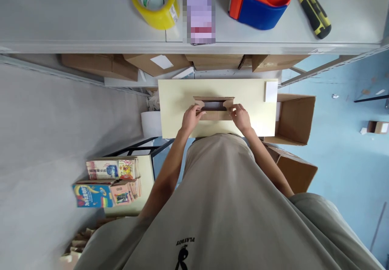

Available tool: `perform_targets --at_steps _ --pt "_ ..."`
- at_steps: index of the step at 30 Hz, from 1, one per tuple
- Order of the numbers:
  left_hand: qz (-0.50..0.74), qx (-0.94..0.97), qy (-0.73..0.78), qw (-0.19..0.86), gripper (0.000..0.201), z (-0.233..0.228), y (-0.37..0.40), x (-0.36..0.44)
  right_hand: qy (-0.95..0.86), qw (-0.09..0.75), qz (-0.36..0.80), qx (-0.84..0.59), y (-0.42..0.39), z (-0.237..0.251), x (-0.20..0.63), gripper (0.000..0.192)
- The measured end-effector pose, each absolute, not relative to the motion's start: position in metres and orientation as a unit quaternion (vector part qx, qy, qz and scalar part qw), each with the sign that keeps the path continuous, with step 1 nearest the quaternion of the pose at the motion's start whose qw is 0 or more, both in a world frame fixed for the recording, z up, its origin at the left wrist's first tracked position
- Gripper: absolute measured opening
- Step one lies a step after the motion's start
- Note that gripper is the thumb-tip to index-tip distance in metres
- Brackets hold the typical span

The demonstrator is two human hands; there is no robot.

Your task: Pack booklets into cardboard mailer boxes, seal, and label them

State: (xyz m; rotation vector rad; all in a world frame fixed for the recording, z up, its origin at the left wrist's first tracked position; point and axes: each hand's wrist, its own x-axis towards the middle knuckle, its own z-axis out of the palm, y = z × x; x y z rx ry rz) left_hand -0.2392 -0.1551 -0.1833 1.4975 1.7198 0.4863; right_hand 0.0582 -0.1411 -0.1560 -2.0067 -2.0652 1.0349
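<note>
I hold a small cardboard box [214, 108] at the centre of the pale work table [176, 99], both hands on it. My left hand [191, 118] grips the box's nine o'clock end, fingers curled over the side flap; my right hand [240, 117] grips the three o'clock end the same way. Both hands are closed about the flaps, neither fully clenched. The box top is open, its dark interior showing between my thumbs; I cannot tell whether anything lies inside. Risk one: the flaps are thin card, and uneven pressure from one hand could crease or tear a fold line. Risk two: the box sits toward the six o'clock edge of the table, close to my body, so a push from my wrists could slide it off that edge. A white slip [270, 91] lies at two o'clock from the box, near the table corner, and a sweep of my right forearm could knock it into the open carton [293, 120] standing just beside the table at three o'clock. On the grey shelf [75, 14] at twelve o'clock rest a yellow tape roll [154, 1], an orange and blue tape dispenser [258, 4] and a yellow utility knife [313, 9]; the knife lies near the shelf's front edge, and a careless reach could dislodge it.
</note>
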Motion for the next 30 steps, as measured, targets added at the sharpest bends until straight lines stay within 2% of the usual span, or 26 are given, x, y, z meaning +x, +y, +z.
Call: perform_targets --at_steps 2,4,6,10,12,14,19,22,25,30 --pt "0.216 0.588 0.703 0.338 0.063 -0.185 -0.153 -0.232 -0.658 0.063 0.331 -0.674 -0.136 -0.159 0.058 0.075" --pt "0.221 0.599 0.710 0.297 0.082 -0.183 -0.151 -0.228 -0.660 0.072 0.333 -0.669 -0.132 -0.160 0.059 0.087" --pt "0.217 0.610 0.706 0.286 0.078 -0.182 -0.149 -0.228 -0.666 0.064 0.333 -0.664 -0.130 -0.159 0.060 0.080" --pt "0.223 0.604 0.696 0.319 0.035 -0.186 -0.148 -0.233 -0.681 0.051 0.310 -0.662 -0.137 -0.160 0.059 0.044" --pt "0.243 0.576 0.702 0.342 0.018 -0.191 -0.150 -0.237 -0.673 0.069 0.314 -0.667 -0.143 -0.163 0.057 0.037" --pt "0.275 0.536 0.711 0.364 0.008 -0.197 -0.153 -0.240 -0.642 0.101 0.336 -0.682 -0.146 -0.168 0.056 0.036" --pt "0.356 0.425 0.705 0.442 0.023 -0.214 -0.153 -0.245 -0.525 0.200 0.409 -0.719 -0.140 -0.184 0.057 0.024" --pt "0.381 0.341 0.711 0.483 0.033 -0.224 -0.147 -0.246 -0.437 0.230 0.470 -0.732 -0.132 -0.192 0.059 0.014" --pt "0.391 0.290 0.719 0.496 0.043 -0.233 -0.139 -0.246 -0.379 0.244 0.505 -0.736 -0.125 -0.195 0.059 0.017" --pt "0.394 0.285 0.716 0.501 0.046 -0.235 -0.133 -0.250 -0.368 0.250 0.520 -0.729 -0.123 -0.188 0.060 0.019"
